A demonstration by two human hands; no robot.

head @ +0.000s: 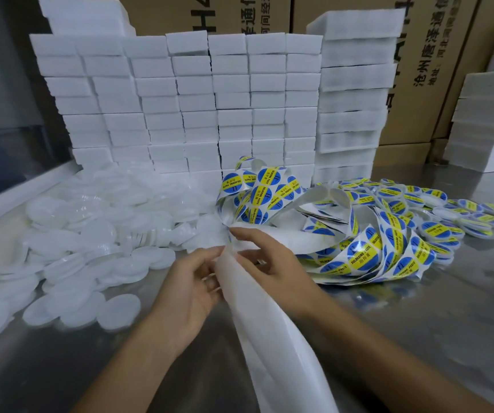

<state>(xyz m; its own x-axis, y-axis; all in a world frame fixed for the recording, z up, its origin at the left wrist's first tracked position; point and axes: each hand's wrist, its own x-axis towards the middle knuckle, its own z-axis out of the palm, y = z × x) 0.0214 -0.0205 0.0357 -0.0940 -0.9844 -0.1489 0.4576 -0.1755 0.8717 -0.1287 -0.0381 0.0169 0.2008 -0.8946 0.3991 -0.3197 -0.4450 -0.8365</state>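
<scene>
A long white backing strip (pixel 272 320) runs from the bottom of the view up between my hands. My left hand (pixel 189 281) pinches its left edge with curled fingers. My right hand (pixel 269 257) grips the strip just above, fingertips at its top fold. Beyond my hands the strip loops into a tangle of round blue-and-yellow "soldering paste" stickers (pixel 365 248). A pile of plain white round lids (pixel 91 234) lies to the left. Lids with stickers on them (pixel 436 231) lie heaped at the right.
A wall of stacked white foam blocks (pixel 198 99) stands along the back of the metal table (pixel 418 317). More foam stacks (pixel 490 114) rise at the right, with brown cardboard cartons (pixel 436 70) behind.
</scene>
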